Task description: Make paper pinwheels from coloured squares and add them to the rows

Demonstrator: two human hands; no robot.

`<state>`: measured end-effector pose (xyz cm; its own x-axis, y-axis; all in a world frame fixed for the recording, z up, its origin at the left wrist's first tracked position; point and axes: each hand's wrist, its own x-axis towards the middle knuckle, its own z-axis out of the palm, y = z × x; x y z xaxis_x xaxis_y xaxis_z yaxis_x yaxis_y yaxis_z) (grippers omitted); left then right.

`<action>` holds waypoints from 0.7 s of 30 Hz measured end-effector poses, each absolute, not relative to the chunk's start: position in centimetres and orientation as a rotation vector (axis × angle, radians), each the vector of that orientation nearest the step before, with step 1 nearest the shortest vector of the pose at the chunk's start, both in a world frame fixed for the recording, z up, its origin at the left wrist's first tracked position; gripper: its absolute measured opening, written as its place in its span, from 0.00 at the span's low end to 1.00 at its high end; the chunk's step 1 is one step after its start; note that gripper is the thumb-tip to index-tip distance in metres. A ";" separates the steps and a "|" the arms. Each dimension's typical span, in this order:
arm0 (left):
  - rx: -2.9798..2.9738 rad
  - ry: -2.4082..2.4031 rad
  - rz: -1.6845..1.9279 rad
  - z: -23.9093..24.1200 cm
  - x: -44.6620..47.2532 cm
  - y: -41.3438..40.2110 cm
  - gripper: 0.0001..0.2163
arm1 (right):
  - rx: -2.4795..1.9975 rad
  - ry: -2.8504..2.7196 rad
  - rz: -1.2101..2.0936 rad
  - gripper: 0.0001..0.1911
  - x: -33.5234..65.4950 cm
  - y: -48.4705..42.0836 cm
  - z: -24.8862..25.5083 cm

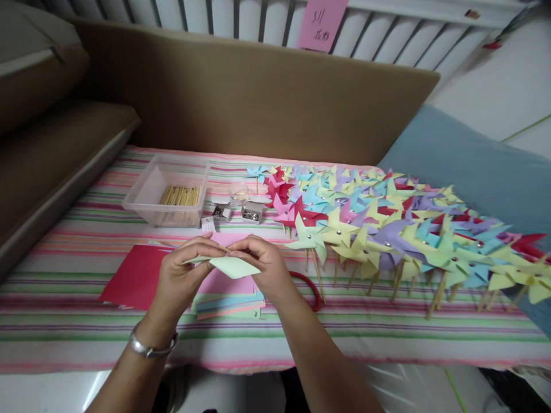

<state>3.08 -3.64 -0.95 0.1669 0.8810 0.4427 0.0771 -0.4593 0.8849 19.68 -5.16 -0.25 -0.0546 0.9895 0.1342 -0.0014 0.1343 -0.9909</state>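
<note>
Between my hands is a pale green paper pinwheel piece (235, 267), folded and seen nearly edge-on. My left hand (185, 269) pinches its left side, with a silver bangle on the wrist. On the other side, the fingers of my right hand (264, 261) are closed on the same paper. A thin tan bit shows at the fingertips; whether it is a stick I cannot tell. Beneath my hands lies a stack of coloured paper sheets (230, 304), pink on top. Red paper sheets (133, 278) lie to the left, partly covered by my left hand.
A clear plastic box (142, 192) holds wooden sticks (181, 196). Beside it are two small boxes of metal fasteners (252, 215) and a small clear container (239, 195). Many finished pinwheels (387, 244) crowd the right. A red-handled tool (316, 295) lies near my right forearm.
</note>
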 end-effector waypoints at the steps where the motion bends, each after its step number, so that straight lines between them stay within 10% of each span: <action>1: 1.702 0.920 1.372 -0.9 3.1 -3.7 0.01 | -1.079 -1.309 1.148 0.02 19.7 -5.2 -0.3; 21: 1.759 0.919 1.378 -1.1 3.0 -3.6 0.02 | -1.038 -1.264 1.238 0.05 19.4 -5.4 -0.4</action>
<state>2.96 -3.63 -1.08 0.1785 0.8625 0.4735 0.1055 -0.4953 0.8623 19.44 -5.38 -0.37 -0.0874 0.9911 0.1000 -0.0790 0.0931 -0.9925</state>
